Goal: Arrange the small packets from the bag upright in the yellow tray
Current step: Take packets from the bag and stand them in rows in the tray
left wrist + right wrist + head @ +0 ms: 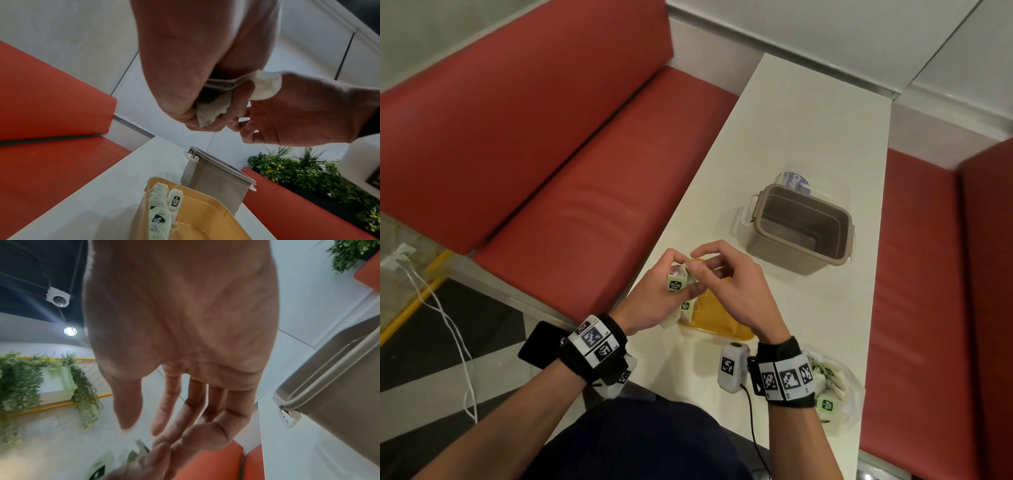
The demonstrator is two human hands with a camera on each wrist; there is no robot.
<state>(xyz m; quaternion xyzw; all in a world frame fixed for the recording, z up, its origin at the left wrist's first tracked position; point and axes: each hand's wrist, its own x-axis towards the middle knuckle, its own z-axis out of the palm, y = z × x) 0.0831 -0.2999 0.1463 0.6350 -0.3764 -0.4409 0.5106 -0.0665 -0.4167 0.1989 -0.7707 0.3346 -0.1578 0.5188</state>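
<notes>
Partway done: a short row of tea bags (159, 209) stands upright along one wall of the yellow tray (207, 216). Left hand (654, 301) grips a small bunch above it; right hand (726, 284), fingers loosely extended, picks at them. Plastic bag (839, 387) on the surface still holds more.

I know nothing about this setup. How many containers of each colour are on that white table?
Yellow tray: 1
Grey-brown box: 1
Clear plastic bag: 1
Total: 3
The small packets are too bunched to count.
</notes>
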